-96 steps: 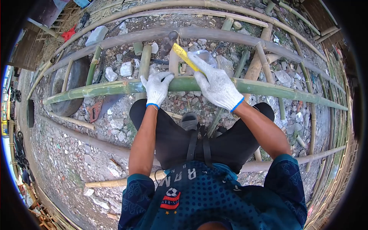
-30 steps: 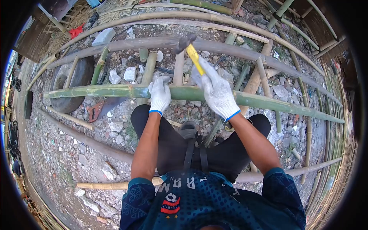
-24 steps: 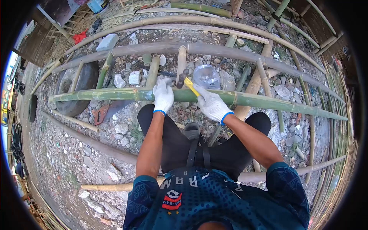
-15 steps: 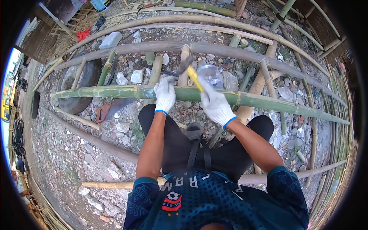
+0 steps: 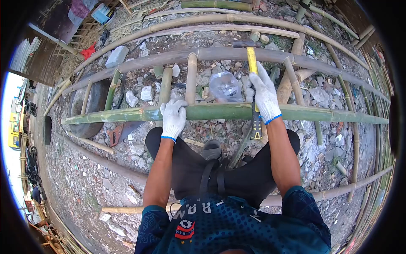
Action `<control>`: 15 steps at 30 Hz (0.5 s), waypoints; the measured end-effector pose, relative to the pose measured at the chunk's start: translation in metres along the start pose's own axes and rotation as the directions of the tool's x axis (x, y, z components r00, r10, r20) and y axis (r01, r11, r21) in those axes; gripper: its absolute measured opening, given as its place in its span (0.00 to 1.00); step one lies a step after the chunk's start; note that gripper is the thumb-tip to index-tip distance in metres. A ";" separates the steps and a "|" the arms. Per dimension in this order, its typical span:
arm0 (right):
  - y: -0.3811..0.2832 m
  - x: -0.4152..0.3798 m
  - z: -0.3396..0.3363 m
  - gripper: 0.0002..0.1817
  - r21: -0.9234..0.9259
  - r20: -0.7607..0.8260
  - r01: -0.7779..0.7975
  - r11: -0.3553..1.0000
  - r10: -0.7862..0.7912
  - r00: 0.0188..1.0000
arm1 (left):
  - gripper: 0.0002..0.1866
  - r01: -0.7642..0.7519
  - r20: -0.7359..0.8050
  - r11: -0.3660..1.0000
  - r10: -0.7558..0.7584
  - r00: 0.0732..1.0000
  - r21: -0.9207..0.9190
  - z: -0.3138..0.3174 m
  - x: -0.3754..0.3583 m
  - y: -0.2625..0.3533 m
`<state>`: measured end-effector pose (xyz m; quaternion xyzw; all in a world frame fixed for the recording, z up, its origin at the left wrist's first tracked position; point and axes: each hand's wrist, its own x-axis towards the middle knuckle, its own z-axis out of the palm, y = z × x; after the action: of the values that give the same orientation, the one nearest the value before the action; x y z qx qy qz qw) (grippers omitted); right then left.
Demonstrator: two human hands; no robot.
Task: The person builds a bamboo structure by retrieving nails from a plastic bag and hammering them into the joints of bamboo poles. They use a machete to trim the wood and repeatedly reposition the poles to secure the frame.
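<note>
My left hand [image 5: 173,118], in a white glove with a blue cuff, is closed over the green bamboo pole [image 5: 211,112] that runs from side to side above my knees. My right hand [image 5: 265,94], gloved alike, is closed on a hammer [image 5: 252,61] with a yellow and black handle. The hammer stands nearly upright across the green pole, its dark head at the grey pole [image 5: 207,53] beyond. Between the two poles run short bamboo crosspieces [image 5: 191,78]. A clear plastic bag [image 5: 225,86] with small dark items lies between them, left of the hammer.
An old tire [image 5: 101,97] lies under the poles at the left, with a red-handled saw [image 5: 114,134] near it. Rubble and stones cover the ground. A pale block [image 5: 117,56] sits farther back, and more long poles [image 5: 237,17] cross beyond.
My right hand has moved right with the hammer, whose head has swung away from the crosspiece towards the right. My left hand has shifted slightly left and down with the view.
</note>
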<state>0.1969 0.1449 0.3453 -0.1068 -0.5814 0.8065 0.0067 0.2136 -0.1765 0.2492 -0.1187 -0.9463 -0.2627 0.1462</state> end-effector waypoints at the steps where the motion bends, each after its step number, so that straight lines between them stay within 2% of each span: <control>1: 0.004 0.005 -0.012 0.24 0.095 -0.051 -0.008 0.995 0.013 0.999 | 0.09 -0.045 -0.038 0.998 0.047 0.998 0.054 -0.002 0.001 0.007; 4: 0.021 0.027 -0.060 0.12 0.342 -0.151 0.009 0.940 0.045 0.987 | 0.09 -0.071 0.098 0.992 0.060 0.993 0.103 -0.016 0.014 0.017; 5: 0.028 0.038 -0.078 0.09 0.364 -0.177 0.018 0.931 0.050 0.983 | 0.09 -0.164 0.124 0.969 0.142 0.982 0.187 -0.018 0.026 0.025; 8: 0.029 0.054 -0.107 0.09 0.443 -0.220 0.046 0.896 0.058 0.974 | 0.09 -0.154 0.122 0.988 0.151 0.981 0.014 0.009 0.082 0.061; 11: 0.018 0.054 -0.112 0.11 0.451 -0.271 0.052 0.891 0.081 0.959 | 0.14 -0.063 0.357 0.979 0.130 0.925 -0.193 0.071 0.131 0.081; 13: 0.013 0.054 -0.114 0.11 0.409 -0.272 0.021 0.912 0.100 0.957 | 0.18 -0.026 0.569 0.979 0.139 0.810 -0.201 0.142 0.149 0.061; 15: 0.010 0.050 -0.110 0.13 0.348 -0.278 -0.013 0.938 0.116 0.954 | 0.20 -0.104 0.796 0.988 0.155 0.586 -0.116 0.218 0.149 0.029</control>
<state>0.1694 0.2518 0.2944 -0.2419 -0.4212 0.8700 0.0848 0.0378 -0.0145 0.1348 -0.2967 -0.8918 -0.1965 -0.2793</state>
